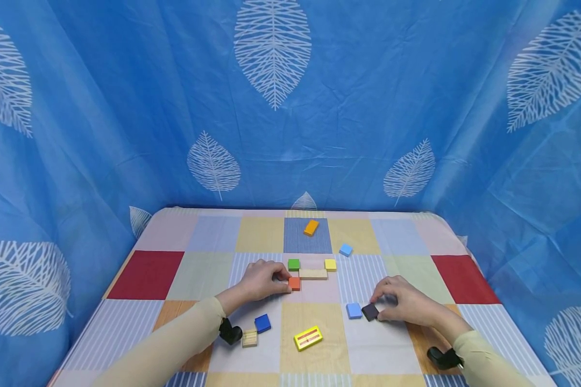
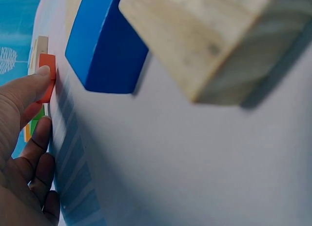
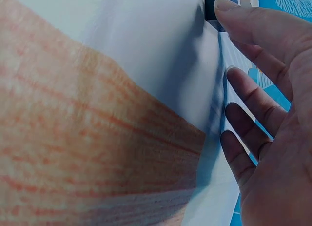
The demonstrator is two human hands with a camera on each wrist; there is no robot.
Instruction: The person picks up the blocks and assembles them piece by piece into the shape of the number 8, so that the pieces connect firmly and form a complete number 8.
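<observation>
My left hand point(image 1: 260, 280) pinches a small red-orange block point(image 1: 295, 284) between thumb and forefinger, at the near left end of a plain wooden block point(image 1: 313, 274). Just behind it sits a green block point(image 1: 293, 264), and a yellow block point(image 1: 330, 265) lies by the wooden block's far right corner. On the right, my right hand point(image 1: 405, 302) holds a black block point(image 1: 370, 312) with its thumb and forefinger; its other fingers hang loose in the right wrist view. A light blue block point(image 1: 354, 310) lies close beside the black one, to its left.
Nearer the left forearm lie a dark blue block point(image 1: 263, 323) and a pale wooden block point(image 1: 249, 338). A yellow block with red stripes point(image 1: 308, 338) rests at the front middle. Farther back are an orange block point(image 1: 311, 228) and another light blue block point(image 1: 346, 249). Blue leaf-patterned curtains point(image 1: 348, 107) enclose the patchwork-covered table point(image 1: 147, 275).
</observation>
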